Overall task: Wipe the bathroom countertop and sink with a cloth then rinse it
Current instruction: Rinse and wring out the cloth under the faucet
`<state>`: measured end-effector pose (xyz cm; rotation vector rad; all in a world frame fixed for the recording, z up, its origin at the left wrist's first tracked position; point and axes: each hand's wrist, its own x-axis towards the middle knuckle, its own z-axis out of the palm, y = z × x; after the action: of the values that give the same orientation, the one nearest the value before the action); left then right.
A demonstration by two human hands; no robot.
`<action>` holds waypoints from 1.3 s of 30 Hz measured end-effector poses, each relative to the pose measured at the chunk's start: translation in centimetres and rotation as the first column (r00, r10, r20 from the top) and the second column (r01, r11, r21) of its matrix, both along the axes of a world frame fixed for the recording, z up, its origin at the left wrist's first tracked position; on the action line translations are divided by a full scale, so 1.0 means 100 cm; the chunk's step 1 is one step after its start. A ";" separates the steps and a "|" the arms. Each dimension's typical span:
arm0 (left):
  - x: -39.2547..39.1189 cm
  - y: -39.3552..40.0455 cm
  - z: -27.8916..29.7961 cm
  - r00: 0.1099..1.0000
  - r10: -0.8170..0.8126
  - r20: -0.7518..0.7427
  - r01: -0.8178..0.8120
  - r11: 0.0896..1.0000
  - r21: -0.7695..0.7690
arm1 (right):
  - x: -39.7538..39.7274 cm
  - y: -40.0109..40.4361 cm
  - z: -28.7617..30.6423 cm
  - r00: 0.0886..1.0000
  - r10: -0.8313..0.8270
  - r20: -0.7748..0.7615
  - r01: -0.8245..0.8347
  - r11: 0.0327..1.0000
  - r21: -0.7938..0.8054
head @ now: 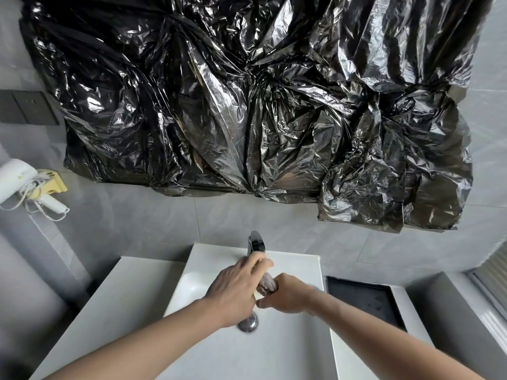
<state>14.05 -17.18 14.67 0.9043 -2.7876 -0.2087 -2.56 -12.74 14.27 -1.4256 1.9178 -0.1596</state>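
A pale, twisted cloth (pixel 267 283) is held over the white sink (pixel 290 349), just below the chrome faucet (pixel 255 244). My left hand (pixel 236 289) grips its upper end near the faucet spout. My right hand (pixel 288 296) grips its lower end, fingers curled round it. Most of the cloth is hidden inside the two hands. The chrome drain (pixel 248 323) shows under my left wrist. The white countertop (pixel 109 305) lies left of the basin.
A black tray (pixel 365 300) sits on the counter to the right of the sink. A white hair dryer (pixel 19 179) hangs on the left wall. Crumpled black plastic (pixel 247 105) covers the wall above the faucet. A window frame (pixel 491 286) is at the far right.
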 end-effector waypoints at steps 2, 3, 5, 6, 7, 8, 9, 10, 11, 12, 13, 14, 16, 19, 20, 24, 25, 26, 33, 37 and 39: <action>0.006 0.002 -0.008 0.983 -0.181 0.035 0.184 0.975 -0.121 | -0.006 0.003 0.006 0.973 -0.049 0.224 0.017 0.990 0.143; 0.008 0.003 -0.012 0.972 -0.226 0.068 0.233 0.962 -0.143 | -0.006 0.004 0.010 0.941 -0.057 0.333 -0.007 0.982 0.188; 0.009 0.002 -0.015 0.966 -0.245 0.076 0.255 0.954 -0.157 | -0.004 0.006 0.017 0.847 -0.057 0.528 -0.102 0.958 0.267; 0.009 0.000 -0.014 0.969 -0.239 0.059 0.246 0.956 -0.161 | 0.000 0.007 0.021 0.805 -0.048 0.591 -0.152 0.947 0.283; 0.007 -0.001 -0.011 0.974 -0.224 0.038 0.227 0.956 -0.186 | 0.004 0.008 0.024 0.770 -0.060 0.635 -0.169 0.941 0.293; 0.005 -0.005 -0.009 0.980 -0.195 0.043 0.199 0.958 -0.204 | 0.009 0.008 0.025 0.752 -0.063 0.656 -0.172 0.942 0.288; 0.003 -0.009 -0.007 0.985 -0.162 0.058 0.171 0.959 -0.226 | 0.014 0.008 0.025 0.761 -0.082 0.644 -0.145 0.945 0.293; -0.001 -0.012 -0.003 0.984 -0.128 0.123 0.155 0.958 -0.242 | 0.019 0.008 0.024 0.817 -0.061 0.573 -0.122 0.954 0.275; -0.005 -0.015 -0.002 0.979 -0.083 0.188 0.135 0.950 -0.281 | 0.023 0.007 0.022 0.886 -0.042 0.463 -0.076 0.970 0.233; -0.008 -0.017 0.001 0.964 -0.035 0.263 0.113 0.951 -0.287 | 0.026 0.005 0.018 0.963 0.033 0.268 -0.077 0.985 0.155; -0.012 -0.016 0.006 0.950 -0.002 0.313 0.094 0.955 -0.280 | 0.030 0.005 0.018 0.991 0.119 0.055 -0.123 0.990 0.068; -0.016 -0.016 0.011 0.932 0.049 0.360 0.050 0.965 -0.259 | 0.034 0.003 0.016 0.981 0.168 -0.100 -0.169 0.986 0.003; -0.023 -0.014 0.015 0.900 0.123 0.419 -0.042 0.979 -0.198 | 0.035 0.000 0.008 0.963 0.161 -0.218 -0.183 0.979 -0.085; -0.029 -0.010 0.010 0.881 0.213 0.423 -0.186 0.977 -0.104 | 0.033 0.000 0.003 0.933 0.136 -0.333 -0.191 0.972 -0.139; -0.030 -0.008 0.008 0.873 0.232 0.430 -0.228 0.972 -0.060 | 0.032 0.000 -0.001 0.912 0.149 -0.382 -0.218 0.965 -0.143; -0.031 -0.004 -0.005 0.851 0.257 0.459 -0.367 0.915 0.168 | 0.033 0.006 -0.015 0.839 0.202 -0.505 -0.316 0.936 -0.152; -0.030 -0.005 -0.009 0.858 0.258 0.445 -0.396 0.883 0.251 | 0.032 0.006 -0.017 0.822 0.212 -0.528 -0.338 0.929 -0.153; -0.029 -0.005 -0.012 0.866 0.253 0.431 -0.417 0.842 0.344 | 0.031 0.006 -0.018 0.802 0.225 -0.553 -0.362 0.920 -0.150; -0.023 -0.002 -0.019 0.907 0.268 0.325 -0.420 0.546 0.725 | 0.022 0.006 -0.025 0.724 0.282 -0.629 -0.517 0.826 -0.226; -0.022 0.002 -0.028 0.906 0.256 0.338 -0.419 0.418 0.806 | 0.012 0.004 -0.033 0.724 0.316 -0.613 -0.566 0.780 -0.266; -0.023 0.007 -0.029 0.918 0.251 0.307 -0.382 0.354 0.853 | 0.005 0.004 -0.038 0.715 0.325 -0.618 -0.600 0.739 -0.306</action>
<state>11.79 -16.48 11.73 1.6820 -2.3382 -1.7910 -2.06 -12.34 10.43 -2.5047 1.9035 0.0118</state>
